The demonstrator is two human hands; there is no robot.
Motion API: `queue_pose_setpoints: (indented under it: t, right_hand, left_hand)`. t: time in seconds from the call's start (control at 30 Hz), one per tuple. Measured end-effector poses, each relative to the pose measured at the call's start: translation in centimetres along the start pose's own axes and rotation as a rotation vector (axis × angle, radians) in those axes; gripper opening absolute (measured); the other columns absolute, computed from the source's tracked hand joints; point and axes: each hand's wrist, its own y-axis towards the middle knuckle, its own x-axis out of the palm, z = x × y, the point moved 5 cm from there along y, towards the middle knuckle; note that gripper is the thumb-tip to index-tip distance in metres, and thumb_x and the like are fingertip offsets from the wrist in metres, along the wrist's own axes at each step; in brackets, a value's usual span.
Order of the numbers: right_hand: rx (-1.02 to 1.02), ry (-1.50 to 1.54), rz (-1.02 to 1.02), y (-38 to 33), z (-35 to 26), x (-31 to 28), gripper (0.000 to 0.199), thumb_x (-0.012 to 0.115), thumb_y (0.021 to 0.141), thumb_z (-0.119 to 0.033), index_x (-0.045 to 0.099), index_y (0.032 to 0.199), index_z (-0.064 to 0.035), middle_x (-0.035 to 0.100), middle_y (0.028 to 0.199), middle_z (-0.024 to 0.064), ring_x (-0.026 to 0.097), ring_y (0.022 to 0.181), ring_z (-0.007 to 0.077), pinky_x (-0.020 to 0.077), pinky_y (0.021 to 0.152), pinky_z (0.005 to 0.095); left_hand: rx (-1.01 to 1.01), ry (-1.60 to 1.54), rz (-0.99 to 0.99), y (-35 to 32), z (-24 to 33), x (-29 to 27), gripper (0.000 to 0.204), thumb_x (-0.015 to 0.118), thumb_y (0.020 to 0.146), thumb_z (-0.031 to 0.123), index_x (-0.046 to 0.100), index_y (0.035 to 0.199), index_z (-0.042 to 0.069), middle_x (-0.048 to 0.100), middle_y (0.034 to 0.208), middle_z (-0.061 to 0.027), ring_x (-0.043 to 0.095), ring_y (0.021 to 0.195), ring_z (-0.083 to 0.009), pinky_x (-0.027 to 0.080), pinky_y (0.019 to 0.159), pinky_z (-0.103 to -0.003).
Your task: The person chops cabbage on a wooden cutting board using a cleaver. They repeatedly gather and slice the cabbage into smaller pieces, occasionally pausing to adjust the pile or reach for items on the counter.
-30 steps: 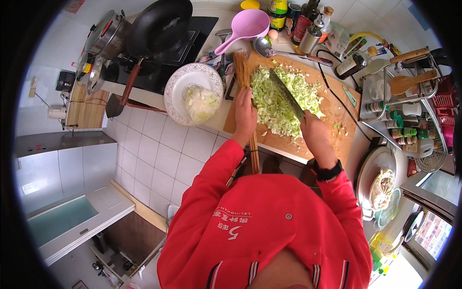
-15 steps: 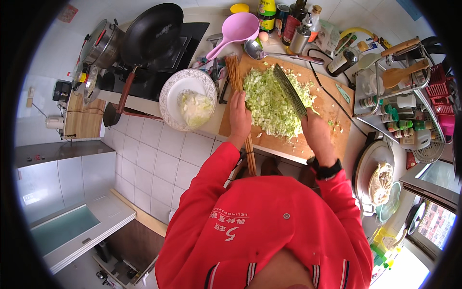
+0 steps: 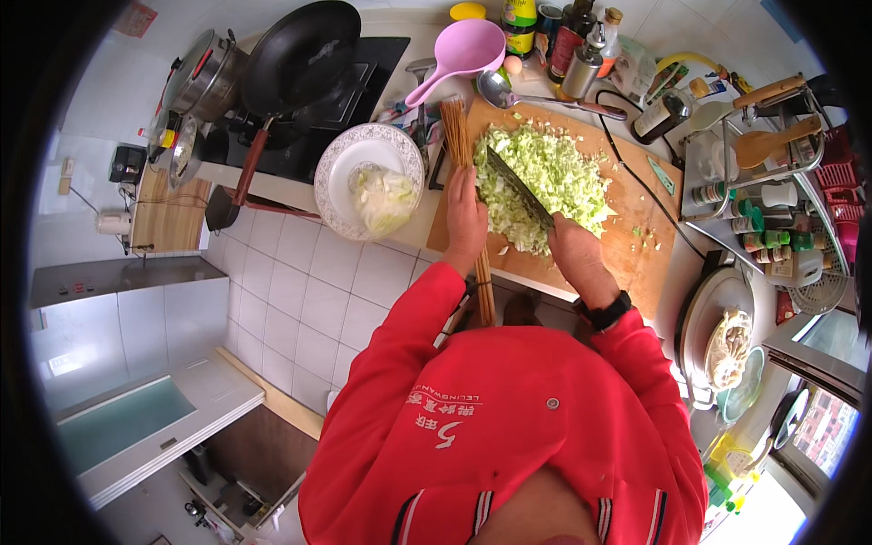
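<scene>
My right hand (image 3: 579, 263) grips the handle of a kitchen knife (image 3: 518, 186) with a dark, broad blade. The blade lies slantwise over a wide heap of chopped pale-green cabbage (image 3: 568, 173) on a wooden cutting board (image 3: 640, 282). My left hand (image 3: 466, 218) is closed around a long bundle of thin brown sticks (image 3: 457, 132), which runs along the board's left edge and sticks out past its near edge. The fingertips of my left hand are close to the left side of the heap. The knife handle is mostly hidden in my right hand.
Left of the board stands a patterned white plate (image 3: 330, 195) with a bag of cabbage (image 3: 386, 200). A pink ladle (image 3: 468, 47), a metal spoon (image 3: 495, 89) and several bottles line the back. A wok (image 3: 304, 54) sits on the stove; a spice rack (image 3: 727, 173) stands right.
My right hand has carried the knife leftward over the chopped cabbage, and its blade slants more now. My left hand stays on the sticks. The whole view has shifted slightly.
</scene>
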Motion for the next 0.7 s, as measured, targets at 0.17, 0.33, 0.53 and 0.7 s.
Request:
queue_pose_setpoints:
  t: [0.17, 0.33, 0.53, 0.7]
  right_hand:
    - [0.006, 0.059, 0.097, -0.4, 0.1, 0.2, 0.009, 0.051, 0.087, -0.012, 0.053, 0.092, -0.0041, 0.062, 0.075, 0.0179, 0.063, 0.065, 0.0373, 0.0505, 0.056, 0.0469]
    - [-0.008, 0.018, 0.115, -0.5, -0.4, 0.7, 0.008, 0.049, 0.088, -0.011, 0.053, 0.09, -0.0044, 0.061, 0.073, 0.0171, 0.062, 0.063, 0.0367, 0.0509, 0.055, 0.0465]
    - [-0.039, -0.062, 0.088, 0.3, -0.1, 0.9, 0.005, 0.05, 0.087, -0.009, 0.053, 0.086, -0.0049, 0.061, 0.071, 0.016, 0.063, 0.06, 0.0337, 0.051, 0.051, 0.0438]
    - [0.009, -0.082, 0.026, 0.2, -0.1, 0.3, 0.006, 0.051, 0.087, -0.011, 0.053, 0.088, -0.0055, 0.062, 0.072, 0.016, 0.064, 0.062, 0.0343, 0.0516, 0.053, 0.0441]
  left_hand:
    - [-0.01, -0.029, 0.022, 0.1, 0.0, -0.1, 0.062, 0.047, 0.078, -0.009, 0.039, 0.138, 0.001, 0.039, 0.139, -0.0224, 0.035, 0.132, -0.0379, 0.031, 0.108, -0.043]
    - [0.012, -0.021, 0.031, 0.4, 0.0, -0.1, 0.061, 0.047, 0.077, -0.009, 0.038, 0.138, 0.0, 0.039, 0.139, -0.0223, 0.035, 0.132, -0.038, 0.031, 0.109, -0.043]
    - [0.015, -0.039, 0.031, 0.2, 0.1, -0.2, 0.062, 0.047, 0.077, -0.01, 0.037, 0.138, -0.001, 0.04, 0.138, -0.0229, 0.034, 0.132, -0.0387, 0.03, 0.109, -0.043]
    - [-0.003, -0.029, 0.018, 0.1, 0.0, -0.1, 0.062, 0.046, 0.077, -0.01, 0.037, 0.138, 0.0, 0.04, 0.138, -0.0228, 0.035, 0.132, -0.0387, 0.031, 0.109, -0.043]
